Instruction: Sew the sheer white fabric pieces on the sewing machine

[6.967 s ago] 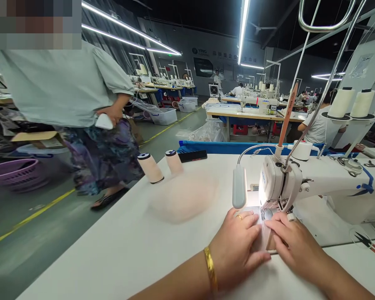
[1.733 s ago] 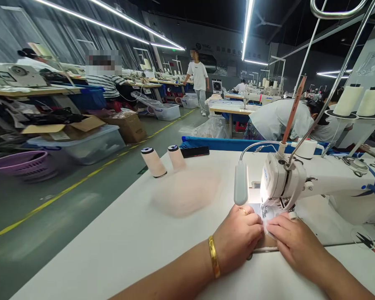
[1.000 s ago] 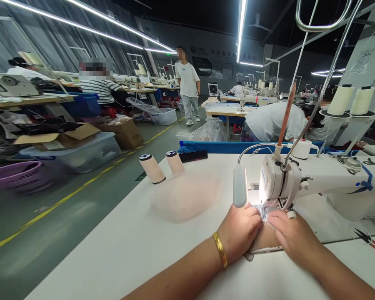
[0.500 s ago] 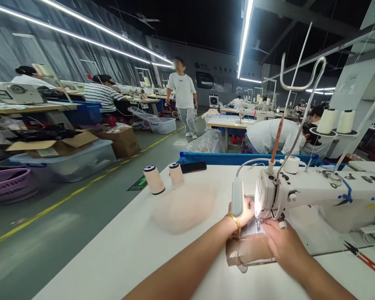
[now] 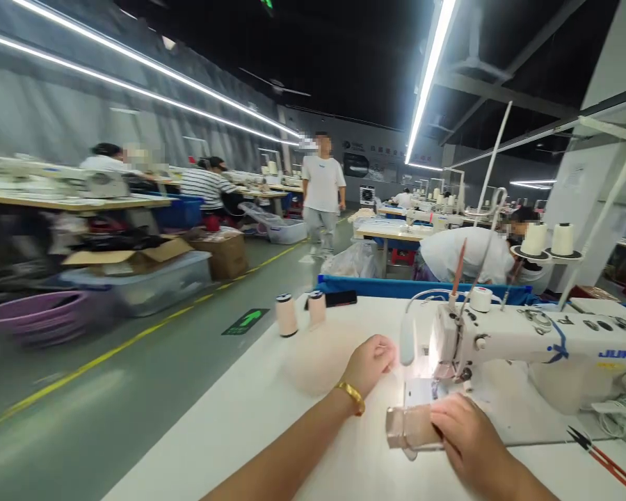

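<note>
My left hand [image 5: 371,363], with a gold bracelet [image 5: 352,396] at the wrist, hovers left of the sewing machine [image 5: 526,341]. Its fingers are curled and pinched together; what they hold, if anything, is too small to make out. Beside it lies blurred, pale sheer fabric [image 5: 313,358] on the white table [image 5: 229,417]. My right hand [image 5: 467,431] is closed at the edge of a shiny brown taped piece [image 5: 410,426] in front of the needle area. Whatever sits between its fingers is hidden. A slim lamp [image 5: 407,337] lights the needle area.
Two peach thread cones [image 5: 286,316] and a dark flat object [image 5: 339,299] stand at the table's back edge. Red-handled thread snips [image 5: 602,459] lie at right. Behind is a blue cloth edge [image 5: 375,287]. A person [image 5: 323,184] stands in the aisle; another bends over behind the machine.
My left hand has left the needle area, moving left with its fingers pinched. My right hand has drawn back toward me, onto the brown piece. The view has shifted, blurring the surroundings.
</note>
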The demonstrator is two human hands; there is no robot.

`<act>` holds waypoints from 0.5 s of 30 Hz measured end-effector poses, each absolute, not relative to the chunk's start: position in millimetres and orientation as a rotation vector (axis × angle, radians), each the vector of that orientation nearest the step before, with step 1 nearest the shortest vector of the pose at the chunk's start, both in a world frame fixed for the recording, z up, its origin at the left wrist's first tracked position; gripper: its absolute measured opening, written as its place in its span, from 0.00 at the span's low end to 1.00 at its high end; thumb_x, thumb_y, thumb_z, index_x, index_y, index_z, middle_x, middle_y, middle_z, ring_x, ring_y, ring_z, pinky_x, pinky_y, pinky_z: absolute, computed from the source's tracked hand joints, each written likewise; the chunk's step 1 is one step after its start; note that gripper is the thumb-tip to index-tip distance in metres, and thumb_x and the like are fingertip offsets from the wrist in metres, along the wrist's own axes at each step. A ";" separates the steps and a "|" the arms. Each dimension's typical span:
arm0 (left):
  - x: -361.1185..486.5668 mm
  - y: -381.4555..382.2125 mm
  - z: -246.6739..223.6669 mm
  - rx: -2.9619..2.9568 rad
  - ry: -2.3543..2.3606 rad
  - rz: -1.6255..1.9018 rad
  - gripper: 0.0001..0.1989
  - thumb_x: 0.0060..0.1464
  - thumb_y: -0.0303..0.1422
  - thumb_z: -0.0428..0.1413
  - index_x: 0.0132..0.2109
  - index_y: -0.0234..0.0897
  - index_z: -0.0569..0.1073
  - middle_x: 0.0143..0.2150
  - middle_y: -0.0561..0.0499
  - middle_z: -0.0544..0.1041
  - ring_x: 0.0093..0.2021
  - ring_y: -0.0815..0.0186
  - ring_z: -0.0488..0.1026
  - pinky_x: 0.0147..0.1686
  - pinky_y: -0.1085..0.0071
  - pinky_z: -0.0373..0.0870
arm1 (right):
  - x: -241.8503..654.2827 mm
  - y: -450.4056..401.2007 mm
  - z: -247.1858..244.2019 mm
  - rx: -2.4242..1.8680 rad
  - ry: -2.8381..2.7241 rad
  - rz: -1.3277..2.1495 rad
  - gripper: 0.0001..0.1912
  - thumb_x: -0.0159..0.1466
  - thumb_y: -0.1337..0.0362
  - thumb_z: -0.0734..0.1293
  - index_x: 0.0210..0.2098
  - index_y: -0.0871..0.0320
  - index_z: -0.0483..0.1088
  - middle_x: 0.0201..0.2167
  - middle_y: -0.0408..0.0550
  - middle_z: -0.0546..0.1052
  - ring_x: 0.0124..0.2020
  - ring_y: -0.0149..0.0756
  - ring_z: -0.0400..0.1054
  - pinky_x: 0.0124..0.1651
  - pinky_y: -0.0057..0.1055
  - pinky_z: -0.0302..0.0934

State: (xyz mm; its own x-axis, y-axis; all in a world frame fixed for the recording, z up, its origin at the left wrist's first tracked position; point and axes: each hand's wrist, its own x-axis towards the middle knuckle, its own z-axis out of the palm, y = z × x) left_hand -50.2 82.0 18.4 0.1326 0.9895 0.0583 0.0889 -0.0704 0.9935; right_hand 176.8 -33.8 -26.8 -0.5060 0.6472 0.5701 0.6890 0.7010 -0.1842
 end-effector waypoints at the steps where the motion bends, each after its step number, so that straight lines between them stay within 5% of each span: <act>1: -62.2 70.4 25.2 1.378 1.134 1.095 0.10 0.49 0.37 0.63 0.36 0.37 0.72 0.24 0.56 0.76 0.29 0.65 0.74 0.34 0.71 0.69 | 172.1 -37.8 -22.3 -0.930 -2.304 -0.062 0.22 0.66 0.77 0.58 0.54 0.52 0.69 0.46 0.51 0.80 0.46 0.44 0.74 0.46 0.40 0.70; 9: -115.9 -11.9 64.2 1.309 1.028 0.861 0.18 0.45 0.36 0.60 0.44 0.34 0.77 0.34 0.45 0.85 0.32 0.64 0.77 0.38 0.67 0.69 | 112.2 -56.2 39.0 -0.940 -2.112 0.312 0.21 0.74 0.66 0.59 0.64 0.43 0.65 0.57 0.53 0.76 0.48 0.44 0.75 0.40 0.35 0.71; 13: -127.1 -35.5 73.6 1.351 0.868 0.690 0.13 0.45 0.34 0.60 0.40 0.35 0.78 0.28 0.50 0.81 0.30 0.65 0.76 0.35 0.70 0.66 | 94.9 -39.6 57.1 -1.032 -2.064 0.992 0.31 0.70 0.53 0.67 0.70 0.41 0.58 0.55 0.51 0.76 0.35 0.38 0.73 0.36 0.34 0.69; 15: -136.9 -42.5 77.6 1.376 0.776 0.550 0.10 0.47 0.35 0.60 0.37 0.36 0.77 0.25 0.53 0.78 0.27 0.66 0.75 0.33 0.70 0.66 | 89.7 -29.7 52.9 -0.913 -2.037 1.416 0.34 0.64 0.49 0.74 0.66 0.46 0.63 0.49 0.49 0.77 0.35 0.37 0.72 0.38 0.33 0.67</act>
State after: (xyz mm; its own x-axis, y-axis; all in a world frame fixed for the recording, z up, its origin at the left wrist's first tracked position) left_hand -136.9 -42.5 77.6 0.6438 0.7475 -0.1638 0.0936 0.1355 0.9863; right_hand 89.7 -29.7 52.9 -0.6546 0.7557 0.0210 0.2439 0.2374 -0.9403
